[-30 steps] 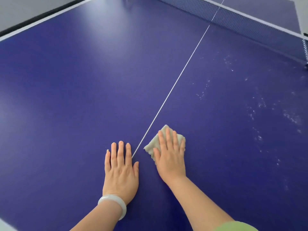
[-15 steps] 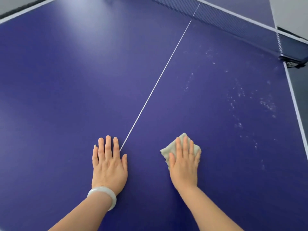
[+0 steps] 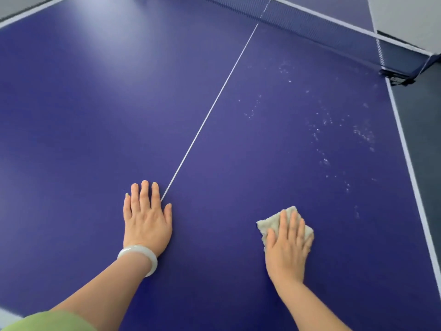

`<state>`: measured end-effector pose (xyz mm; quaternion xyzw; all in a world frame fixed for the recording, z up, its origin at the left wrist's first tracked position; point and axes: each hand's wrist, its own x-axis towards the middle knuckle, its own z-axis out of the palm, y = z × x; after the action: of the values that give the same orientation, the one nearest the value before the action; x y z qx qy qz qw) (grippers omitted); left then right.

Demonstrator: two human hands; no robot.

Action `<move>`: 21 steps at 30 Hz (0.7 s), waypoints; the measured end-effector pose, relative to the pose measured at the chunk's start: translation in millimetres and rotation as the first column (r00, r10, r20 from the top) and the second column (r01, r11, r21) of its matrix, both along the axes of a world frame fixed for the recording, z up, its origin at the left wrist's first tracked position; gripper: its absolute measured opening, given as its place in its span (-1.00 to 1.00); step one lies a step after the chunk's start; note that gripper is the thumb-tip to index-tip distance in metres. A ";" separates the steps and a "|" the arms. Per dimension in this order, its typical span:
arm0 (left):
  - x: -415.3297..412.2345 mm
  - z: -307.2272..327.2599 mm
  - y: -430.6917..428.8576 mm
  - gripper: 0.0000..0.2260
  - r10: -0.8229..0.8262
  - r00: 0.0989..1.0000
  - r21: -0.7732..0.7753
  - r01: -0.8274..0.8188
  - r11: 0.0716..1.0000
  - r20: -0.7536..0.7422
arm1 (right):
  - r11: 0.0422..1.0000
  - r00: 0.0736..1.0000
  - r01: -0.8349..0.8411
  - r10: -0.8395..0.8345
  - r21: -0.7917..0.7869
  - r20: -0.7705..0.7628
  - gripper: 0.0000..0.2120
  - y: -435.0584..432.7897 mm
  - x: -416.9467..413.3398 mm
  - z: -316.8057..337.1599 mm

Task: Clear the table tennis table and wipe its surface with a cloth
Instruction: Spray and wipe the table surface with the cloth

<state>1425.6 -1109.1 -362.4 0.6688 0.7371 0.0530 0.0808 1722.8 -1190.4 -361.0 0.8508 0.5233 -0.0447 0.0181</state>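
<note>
Right hand (image 3: 287,249), fingers straight, presses the small beige folded cloth (image 3: 270,223) onto the blue bench (image 3: 95,115), toward its near right corner.
Soft, light, probably bunches: pin it under the flat palm; left hand (image 3: 148,218) rests flat, empty.

A pale, glossy bangle (image 3: 140,255) shows lower left of centre, with a light green sleeve (image 3: 55,322) in the bottom left corner. Dark grey floor (image 3: 420,120) runs down the right. A white wall (image 3: 405,17) fills the top right, above a black net clamp (image 3: 397,77).
</note>
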 end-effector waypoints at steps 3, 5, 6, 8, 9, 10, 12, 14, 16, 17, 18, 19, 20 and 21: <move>-0.8 5.0 -0.7 -0.43 0.020 0.995 -0.027 -0.018 0.999 0.099 | 0.988 0.988 -0.155 0.155 0.020 0.011 -0.42 -46.9 13.9 -1.5; -1.9 12.4 -0.4 -0.45 0.039 0.983 -0.025 -0.036 0.999 0.177 | 0.988 0.989 -0.144 0.143 0.047 0.024 -0.43 -72.6 35.0 -0.6; -1.2 17.2 0.6 -0.46 0.065 0.972 -0.030 -0.060 0.998 0.226 | 0.992 0.994 -0.109 0.108 0.055 0.031 -0.43 -82.6 46.4 -1.0; 9.8 26.8 0.4 -0.49 0.131 0.934 -0.038 -0.126 0.991 0.333 | 0.998 0.998 -0.043 0.041 0.043 0.045 -0.43 -95.7 66.4 -0.6; 22.1 30.9 -2.5 -0.51 0.139 0.918 -0.029 -0.138 0.990 0.372 | 0.999 0.999 -0.020 0.019 0.032 0.047 -0.42 -99.1 74.7 -0.2; 38.6 34.7 -8.9 -0.52 0.114 0.912 -0.010 -0.120 0.993 0.395 | 1.000 0.999 -0.002 0.001 0.028 0.048 -0.41 -100.9 81.3 0.0; 82.9 39.5 -31.2 -0.52 -0.001 0.908 0.024 -0.009 1.000 0.420 | 0.999 0.998 0.038 -0.039 0.021 0.038 -0.39 -101.4 85.9 2.1; 134.0 41.6 -62.9 -0.52 -0.127 0.883 0.053 0.116 0.992 0.453 | 0.997 0.997 0.061 -0.063 0.052 0.041 -0.39 -105.5 82.1 1.3; 184.6 41.6 -97.1 -0.51 -0.242 0.850 0.084 0.230 0.970 0.469 | 0.998 1.000 -0.001 -0.001 0.063 0.029 -0.41 -122.8 76.5 2.2; 208.0 40.7 -113.8 -0.51 -0.289 0.837 0.081 0.285 0.955 0.465 | 0.996 0.998 -0.066 0.065 0.058 0.018 -0.42 -137.5 78.1 2.7; 228.6 39.3 -129.3 -0.50 -0.323 0.828 0.066 0.331 0.941 0.459 | 0.989 0.991 -0.137 0.137 0.055 0.008 -0.43 -155.0 84.4 3.3; 245.4 36.7 -143.0 -0.51 -0.338 0.829 0.034 0.362 0.932 0.446 | 0.979 0.981 -0.195 0.195 0.055 0.002 -0.44 -173.6 94.6 4.3; 258.5 32.6 -154.3 -0.52 -0.349 0.842 0.003 0.382 0.924 0.411 | 0.973 0.974 -0.226 0.227 0.052 -0.002 -0.44 -191.7 107.6 5.8; 268.2 26.7 -163.0 -0.50 -0.366 0.860 -0.007 0.394 0.919 0.356 | 0.972 0.973 -0.229 0.230 0.059 0.000 -0.45 -207.7 123.4 6.5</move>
<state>1693.9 -1272.1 -335.7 0.7771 0.5662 0.1241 0.2451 1846.2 -1398.1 -354.5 0.7846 0.6192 -0.0299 -0.0038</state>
